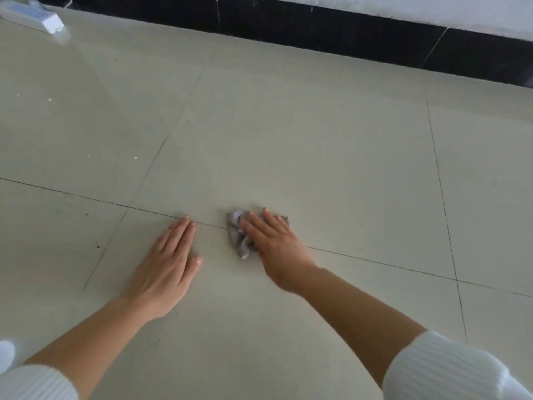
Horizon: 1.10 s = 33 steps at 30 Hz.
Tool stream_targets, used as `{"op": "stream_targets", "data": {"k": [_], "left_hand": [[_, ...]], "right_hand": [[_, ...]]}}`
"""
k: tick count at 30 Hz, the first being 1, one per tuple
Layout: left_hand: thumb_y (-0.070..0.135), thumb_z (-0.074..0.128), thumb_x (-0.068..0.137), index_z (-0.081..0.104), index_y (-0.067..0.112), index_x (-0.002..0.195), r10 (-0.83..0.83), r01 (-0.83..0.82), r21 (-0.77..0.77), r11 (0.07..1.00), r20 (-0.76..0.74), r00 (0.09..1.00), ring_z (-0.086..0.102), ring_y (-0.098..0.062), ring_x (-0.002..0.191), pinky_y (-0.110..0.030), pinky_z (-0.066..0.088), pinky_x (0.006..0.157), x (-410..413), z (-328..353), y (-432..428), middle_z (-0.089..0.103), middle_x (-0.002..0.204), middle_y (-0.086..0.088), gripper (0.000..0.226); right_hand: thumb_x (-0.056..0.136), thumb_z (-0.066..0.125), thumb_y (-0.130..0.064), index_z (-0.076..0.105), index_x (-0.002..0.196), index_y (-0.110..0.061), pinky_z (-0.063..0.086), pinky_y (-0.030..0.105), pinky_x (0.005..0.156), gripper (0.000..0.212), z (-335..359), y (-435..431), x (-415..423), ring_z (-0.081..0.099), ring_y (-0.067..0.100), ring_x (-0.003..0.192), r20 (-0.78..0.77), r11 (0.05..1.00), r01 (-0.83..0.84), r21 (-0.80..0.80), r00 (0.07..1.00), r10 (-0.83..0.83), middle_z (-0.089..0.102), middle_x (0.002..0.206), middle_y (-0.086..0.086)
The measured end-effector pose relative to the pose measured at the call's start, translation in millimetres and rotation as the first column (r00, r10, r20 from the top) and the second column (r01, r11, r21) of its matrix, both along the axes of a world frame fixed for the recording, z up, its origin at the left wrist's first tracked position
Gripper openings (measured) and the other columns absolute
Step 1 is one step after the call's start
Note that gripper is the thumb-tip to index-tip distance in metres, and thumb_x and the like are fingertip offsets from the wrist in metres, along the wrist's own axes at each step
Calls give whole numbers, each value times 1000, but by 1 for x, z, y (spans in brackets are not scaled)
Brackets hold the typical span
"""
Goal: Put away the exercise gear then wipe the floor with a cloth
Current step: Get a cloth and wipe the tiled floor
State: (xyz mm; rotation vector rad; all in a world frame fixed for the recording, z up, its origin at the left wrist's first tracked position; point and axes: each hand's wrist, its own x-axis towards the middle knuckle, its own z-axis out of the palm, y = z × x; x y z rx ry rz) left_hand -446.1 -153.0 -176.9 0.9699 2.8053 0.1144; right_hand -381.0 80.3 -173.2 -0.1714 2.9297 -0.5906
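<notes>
Pale tiled floor point(288, 140), glossy, thin dark grout lines crossing it. Black skirting point(346, 33) runs along the far edge under a white wall point(432, 7). A few small white specks and dark marks on the tiles at left. White flat object point(31, 14) at the top-left corner, blurred; cannot tell what it is.

Left hand point(167, 267) flat on the floor, palm down, fingers straight and close together, thumb out to the side, holding nothing. Fingertips reach a grout line.

Right hand point(274, 241) pressed on a crumpled grey cloth point(240, 241), fingers straight and slightly spread over it, not curled round it. Cloth lies on the floor at mid-frame, bunched up, showing out from under the hand on its left side and past the fingertips. It sits on the same grout line, just right of the left hand, not touching it.

Both forearms bare; white ribbed sleeves point(450, 368) pushed up at the bottom corners.
</notes>
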Motion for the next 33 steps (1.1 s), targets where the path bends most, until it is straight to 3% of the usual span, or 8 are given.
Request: {"op": "stream_targets", "data": {"k": [5,11,15,18,20,27,29,33], "left_hand": [[42,16,97,38,-3,140,141,-139,57,989,-30,990,35,-38,135,-41,22,111,19,-12,-1,36,146,-25,65],[42,24,90,42,1,139,205,-204,69,976,-3,979,36,-40,133,-48,28,109,34,-7,-8,37,145,-26,67],[46,19,90,40,5,141,229,-229,38,973,17,973,33,-37,135,-47,25,111,46,-5,-23,34,148,-22,69],[46,19,90,41,5,140,197,-198,14,980,37,980,34,-36,136,-49,25,111,52,-4,-31,35,148,-21,68],[45,18,90,41,5,140,185,-185,11,983,43,982,35,-34,136,-50,24,112,54,-1,-34,35,148,-20,68],[48,2,84,27,11,148,226,-227,6,974,66,972,20,-27,144,-44,11,116,60,3,-29,21,156,-11,77],[46,6,86,26,11,148,229,-228,-9,974,70,971,19,-27,144,-45,11,116,61,3,-28,20,157,-10,74],[44,7,86,21,12,150,204,-202,-38,979,86,975,13,-25,146,-44,6,117,65,9,-29,14,158,-9,73]], "right_hand": [[87,51,-10,28,149,-19,0,45,114,67,-3,-45,69,16,30,144,-19,944,-329,26,944,329,27,156,1],[94,35,-21,31,148,-23,11,30,119,54,0,-10,137,21,19,145,63,796,-575,188,816,575,30,154,-6],[85,32,-4,21,151,-20,5,24,117,69,10,48,102,19,24,145,11,957,-62,284,998,62,25,156,-4],[94,31,-3,-7,152,-26,-7,29,116,74,20,61,70,-15,20,146,87,856,401,327,889,-449,-5,160,-10],[94,31,-4,-6,153,-23,-3,34,118,72,23,46,54,-13,19,147,97,815,487,314,838,-537,-4,161,-6],[85,25,-10,20,151,-22,17,40,119,67,14,-48,89,17,21,146,148,988,-13,154,989,-10,21,158,-4],[79,32,-18,41,143,-20,33,43,111,65,12,-61,111,41,22,136,141,952,-238,194,967,213,44,147,-3],[86,40,-26,36,144,-26,23,34,117,59,9,-77,153,34,17,140,154,788,-590,177,807,570,39,150,-8]]}}
